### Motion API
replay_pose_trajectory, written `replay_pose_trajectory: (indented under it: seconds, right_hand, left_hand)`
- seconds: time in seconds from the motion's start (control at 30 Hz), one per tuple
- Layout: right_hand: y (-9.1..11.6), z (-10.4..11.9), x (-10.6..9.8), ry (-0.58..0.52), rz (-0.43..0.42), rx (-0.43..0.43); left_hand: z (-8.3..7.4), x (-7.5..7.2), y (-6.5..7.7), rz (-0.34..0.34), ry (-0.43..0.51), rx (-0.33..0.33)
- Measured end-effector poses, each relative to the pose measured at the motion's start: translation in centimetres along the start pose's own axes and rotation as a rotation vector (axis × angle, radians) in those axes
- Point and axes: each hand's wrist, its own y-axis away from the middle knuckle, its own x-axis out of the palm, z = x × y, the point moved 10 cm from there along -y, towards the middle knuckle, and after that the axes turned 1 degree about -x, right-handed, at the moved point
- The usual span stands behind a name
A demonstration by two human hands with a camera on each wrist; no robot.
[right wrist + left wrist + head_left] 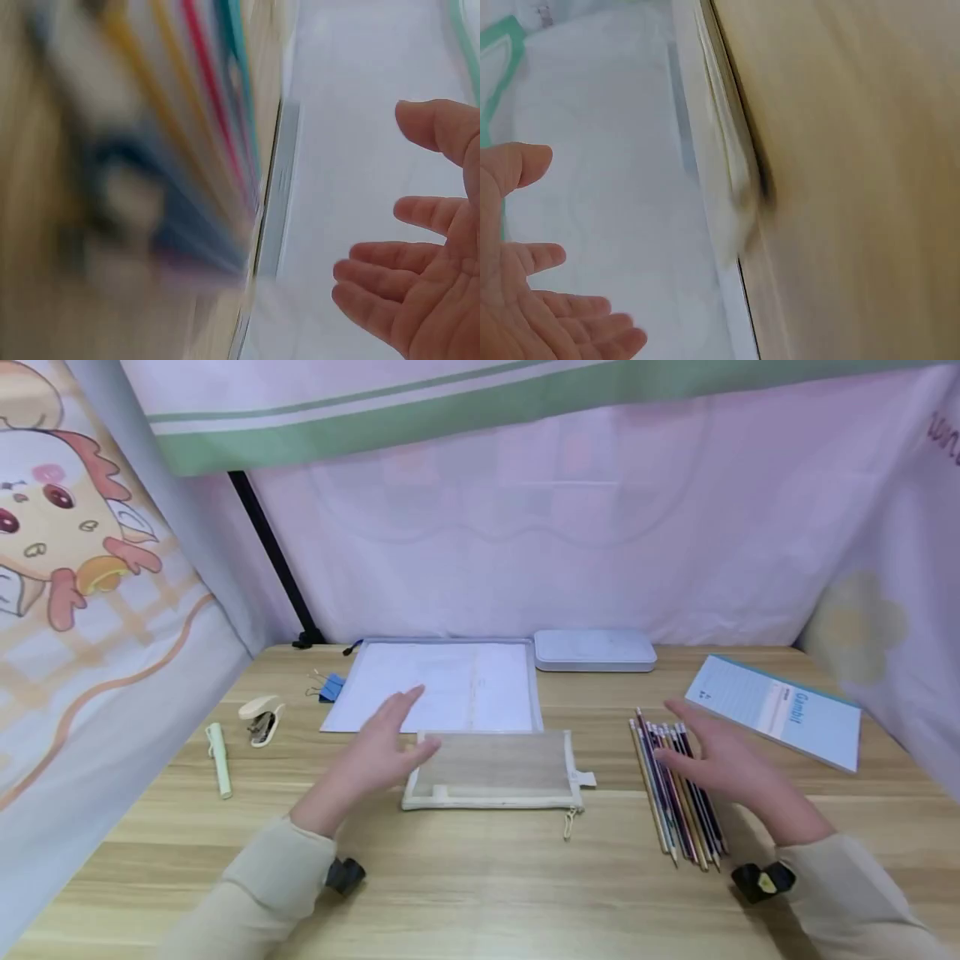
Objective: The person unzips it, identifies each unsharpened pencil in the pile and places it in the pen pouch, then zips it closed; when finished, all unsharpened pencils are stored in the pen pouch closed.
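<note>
In the head view my left hand (375, 747) hovers over the left end of a flat mesh zipper pouch (495, 768), holding nothing. Its fingers look straight and spread in the left wrist view, with the pouch's pale edge (731, 172) beyond. Over on the right, my right hand (716, 756) is raised above a bundle of pencils (678, 793), overlapping their upper right side. The right wrist view has the right hand's fingers (397, 255) extended and apart from the blurred pencils (187, 127). The pouch's zipper pull (570, 822) hangs at its front right corner.
Behind the pouch lie a clear folder with white papers (450, 685) and a pale case (595, 650). A blue notepad (780, 710) sits at the right. On the left are a stapler (262, 721), a light green pen (219, 760) and a blue binder clip (331, 687).
</note>
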Motion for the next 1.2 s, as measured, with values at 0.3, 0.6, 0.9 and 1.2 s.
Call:
replay_pose_trajectory:
  seconds: [0.3, 0.6, 0.9, 1.2]
  right_hand:
    - [-0.3, 4.4, 3.9, -0.218, 0.088, -0.081]
    - [-1.1, 5.7, 7.7, -0.54, 0.207, -0.015]
    - [-1.3, 6.5, 9.6, -0.51, 0.184, -0.064]
    - [-1.8, 6.6, 9.5, -0.345, 0.012, 0.019]
  left_hand:
    - [-5.0, 5.5, 0.3, 0.144, 0.299, 0.029]
    - [-9.1, 11.4, 0.2, 0.398, 0.433, 0.085]
    - [-10.8, 13.7, -0.6, 0.391, 0.483, 0.134]
    - [-10.3, 14.7, -1.1, 0.35, 0.497, 0.083]
